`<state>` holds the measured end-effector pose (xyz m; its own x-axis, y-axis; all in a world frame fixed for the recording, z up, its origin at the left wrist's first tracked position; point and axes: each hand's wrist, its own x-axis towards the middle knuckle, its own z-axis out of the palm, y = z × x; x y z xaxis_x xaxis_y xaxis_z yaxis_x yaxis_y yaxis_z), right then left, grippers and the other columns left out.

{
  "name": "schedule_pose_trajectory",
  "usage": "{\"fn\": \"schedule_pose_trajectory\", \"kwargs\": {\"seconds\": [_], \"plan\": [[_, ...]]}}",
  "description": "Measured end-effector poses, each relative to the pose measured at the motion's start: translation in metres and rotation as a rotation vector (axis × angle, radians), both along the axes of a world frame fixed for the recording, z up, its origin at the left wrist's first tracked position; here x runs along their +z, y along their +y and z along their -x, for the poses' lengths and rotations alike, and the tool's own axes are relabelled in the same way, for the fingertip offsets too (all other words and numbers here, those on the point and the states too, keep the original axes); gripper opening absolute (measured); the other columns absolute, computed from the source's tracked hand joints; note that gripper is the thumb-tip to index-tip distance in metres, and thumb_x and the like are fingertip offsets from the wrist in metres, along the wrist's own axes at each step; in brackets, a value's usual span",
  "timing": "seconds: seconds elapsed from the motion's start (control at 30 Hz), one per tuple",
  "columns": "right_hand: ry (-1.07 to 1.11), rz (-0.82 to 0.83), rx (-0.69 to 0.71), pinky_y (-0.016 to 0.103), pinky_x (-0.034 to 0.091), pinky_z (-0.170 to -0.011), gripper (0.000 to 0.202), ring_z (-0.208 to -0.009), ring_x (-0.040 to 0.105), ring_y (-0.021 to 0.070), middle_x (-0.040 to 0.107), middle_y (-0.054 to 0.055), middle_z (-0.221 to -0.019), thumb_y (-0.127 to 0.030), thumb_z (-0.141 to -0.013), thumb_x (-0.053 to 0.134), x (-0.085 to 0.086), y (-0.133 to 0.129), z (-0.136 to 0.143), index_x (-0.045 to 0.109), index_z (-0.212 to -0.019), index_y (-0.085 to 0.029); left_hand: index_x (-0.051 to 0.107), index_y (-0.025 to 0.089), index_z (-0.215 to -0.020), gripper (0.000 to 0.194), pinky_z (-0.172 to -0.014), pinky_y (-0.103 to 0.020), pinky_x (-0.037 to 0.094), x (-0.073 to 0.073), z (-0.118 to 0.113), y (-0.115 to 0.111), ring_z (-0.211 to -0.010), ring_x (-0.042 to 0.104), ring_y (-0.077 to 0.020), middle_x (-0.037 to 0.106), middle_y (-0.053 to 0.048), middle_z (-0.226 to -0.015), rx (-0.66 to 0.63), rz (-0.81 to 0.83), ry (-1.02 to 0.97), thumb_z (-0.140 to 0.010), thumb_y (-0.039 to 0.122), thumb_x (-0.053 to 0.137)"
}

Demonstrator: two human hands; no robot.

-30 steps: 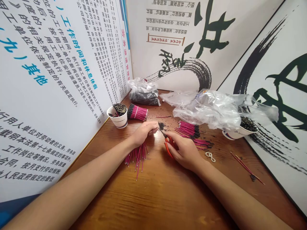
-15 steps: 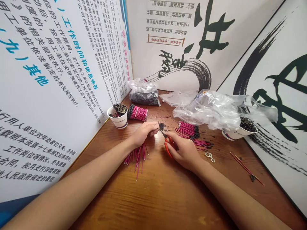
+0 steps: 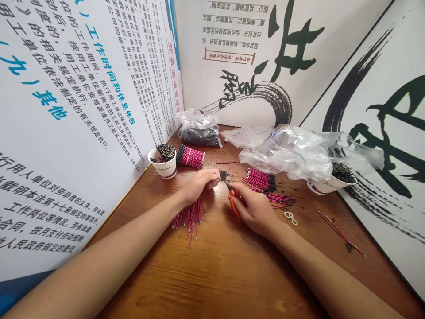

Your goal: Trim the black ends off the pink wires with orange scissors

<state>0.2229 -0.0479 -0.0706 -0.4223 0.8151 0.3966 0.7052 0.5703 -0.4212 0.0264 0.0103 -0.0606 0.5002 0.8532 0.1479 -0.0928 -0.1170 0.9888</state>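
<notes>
My left hand [image 3: 202, 180] is closed around a bundle of thin magenta wires [image 3: 190, 218]. Their silvery ends fan out below the palm, towards me; the fingers hide the other ends. In my right hand [image 3: 257, 208] is a pair of small pliers with orange-red handles [image 3: 235, 204]. The dark jaws point at my left fingertips, and whether they touch a wire is too small to tell. Just beyond the jaws lies a scatter of small black bits [image 3: 225, 174]. Beside my right hand rest loose magenta wires with black ends [image 3: 260, 179].
A paper cup of black-ended wires [image 3: 164, 169] stands left, beside a tied wire bundle [image 3: 191, 156]. Behind are a bag with black contents [image 3: 201, 130] and crumpled clear plastic [image 3: 288, 150]. At right are a tilted cup [image 3: 327, 186], a white band [image 3: 291, 218] and stray wires [image 3: 341, 232].
The pliers and my right fingers have shifted very slightly. My left hand and the wires in it look unmoved.
</notes>
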Motion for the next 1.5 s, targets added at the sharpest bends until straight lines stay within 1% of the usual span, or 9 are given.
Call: {"fn": "schedule_pose_trajectory", "kwargs": {"seconds": [0.23, 0.6, 0.8, 1.03, 1.13, 1.33, 1.5], "plan": [[-0.004, 0.002, 0.016, 0.024, 0.041, -0.058, 0.028, -0.061, 0.060, 0.0138, 0.070, 0.003, -0.081, -0.026, -0.094, 0.047, 0.0037, -0.0011, 0.0012, 0.056, -0.118, -0.017, 0.038, 0.017, -0.060, 0.030, -0.060, -0.029, 0.026, -0.0006, -0.0001, 0.0007, -0.058, 0.032, -0.0109, 0.036, 0.003, -0.058, -0.004, 0.017, -0.022, -0.083, 0.033, 0.048], [-0.041, -0.011, 0.006, 0.025, 0.043, -0.062, 0.031, -0.066, 0.063, 0.0152, 0.071, 0.006, -0.088, -0.027, -0.095, 0.044, 0.0022, -0.0007, 0.0008, 0.055, -0.122, -0.016, 0.038, 0.017, -0.061, 0.032, -0.060, -0.029, 0.026, -0.0011, 0.0004, 0.0011, -0.058, 0.032, -0.0108, 0.036, 0.003, -0.059, -0.008, 0.008, -0.010, -0.086, 0.034, 0.047], [-0.045, -0.008, 0.001, 0.026, 0.043, -0.062, 0.031, -0.066, 0.063, 0.0157, 0.072, 0.006, -0.088, -0.027, -0.095, 0.044, 0.0021, -0.0005, 0.0009, 0.055, -0.122, -0.016, 0.039, 0.017, -0.060, 0.031, -0.060, -0.029, 0.026, -0.0024, -0.0002, 0.0012, -0.058, 0.032, -0.0107, 0.036, 0.003, -0.059, -0.008, 0.013, -0.022, -0.085, 0.034, 0.047], [-0.023, 0.067, 0.033, 0.026, 0.044, -0.065, 0.030, -0.070, 0.064, 0.0163, 0.072, 0.006, -0.091, -0.026, -0.096, 0.043, 0.0047, -0.0006, 0.0009, 0.055, -0.123, -0.018, 0.040, 0.017, -0.061, 0.029, -0.059, -0.029, 0.026, -0.0011, -0.0009, 0.0005, -0.058, 0.033, -0.0108, 0.037, 0.003, -0.059, 0.003, 0.032, -0.036, -0.083, 0.033, 0.048], [-0.017, 0.058, 0.032, 0.026, 0.045, -0.066, 0.030, -0.072, 0.065, 0.0170, 0.072, 0.006, -0.092, -0.025, -0.096, 0.043, 0.0045, -0.0014, 0.0008, 0.055, -0.123, -0.018, 0.040, 0.017, -0.061, 0.029, -0.059, -0.029, 0.026, -0.0010, -0.0008, 0.0006, -0.058, 0.032, -0.0108, 0.037, 0.003, -0.060, 0.001, 0.033, -0.034, -0.083, 0.034, 0.048], [-0.007, 0.010, -0.032, 0.026, 0.042, -0.059, 0.029, -0.062, 0.062, 0.0164, 0.070, 0.004, -0.081, -0.027, -0.096, 0.044, 0.0015, -0.0002, -0.0001, 0.055, -0.120, -0.016, 0.038, 0.018, -0.060, 0.031, -0.057, -0.028, 0.025, -0.0024, -0.0006, 0.0009, -0.056, 0.029, -0.0104, 0.033, 0.003, -0.059, 0.008, 0.046, -0.040, -0.084, 0.035, 0.048], [-0.016, 0.004, -0.011, 0.026, 0.042, -0.059, 0.029, -0.061, 0.061, 0.0154, 0.070, 0.004, -0.082, -0.026, -0.094, 0.046, 0.0020, -0.0007, 0.0000, 0.054, -0.120, -0.016, 0.036, 0.018, -0.061, 0.032, -0.057, -0.028, 0.024, -0.0024, -0.0008, 0.0009, -0.056, 0.026, -0.0104, 0.031, 0.004, -0.059, 0.004, 0.059, -0.028, -0.084, 0.036, 0.048]]}}
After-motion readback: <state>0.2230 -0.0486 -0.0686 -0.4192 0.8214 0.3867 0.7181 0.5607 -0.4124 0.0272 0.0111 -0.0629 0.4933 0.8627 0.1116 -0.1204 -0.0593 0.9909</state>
